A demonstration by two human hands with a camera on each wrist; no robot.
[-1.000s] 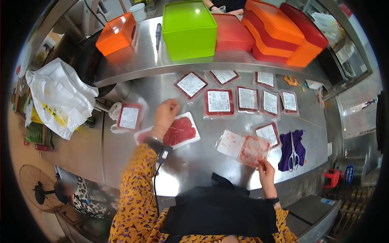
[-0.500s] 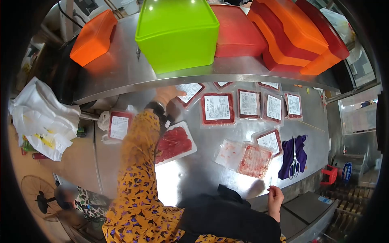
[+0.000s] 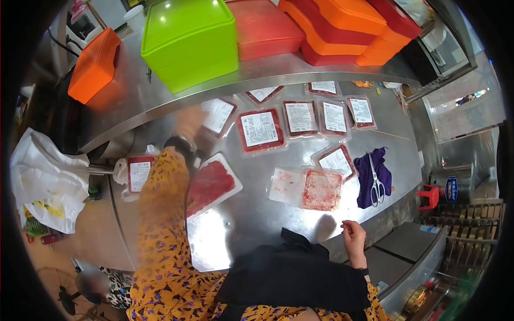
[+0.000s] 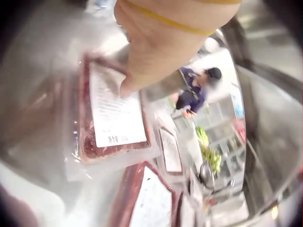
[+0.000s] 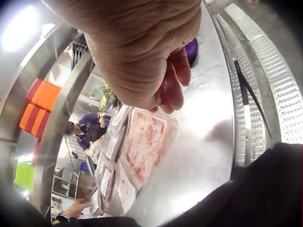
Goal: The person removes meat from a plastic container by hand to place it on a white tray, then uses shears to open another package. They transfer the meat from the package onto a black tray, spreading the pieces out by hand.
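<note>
My left hand [image 3: 190, 122] grips the left edge of a sealed pack of red meat [image 4: 113, 109], its thumb over the white label. The pack is tilted and a little blurred. Below that arm, a white tray of raw red meat [image 3: 214, 184] is partly covered by the sleeve. My right hand [image 3: 354, 242] hangs off the table's front edge with loosely curled fingers and nothing in them. Beyond it lies an opened clear package [image 3: 322, 190] with red residue, its film folded out to the left. A labelled meat pack [image 3: 337, 160] lies just behind that package.
Several labelled meat packs [image 3: 261, 131] lie across the steel table [image 3: 257, 198]. Scissors [image 3: 376, 182] rest on a purple cloth [image 3: 367, 187] at right. Another pack [image 3: 139, 174] sits at left. Overhead, a steel shelf [image 3: 267, 75] carries green [image 3: 187, 48], red and orange boxes.
My left hand has reached over the meat tray to a labelled pack at the back, gripped it and shifted it slightly left. The right hand has let go of the opened package and drawn back.
</note>
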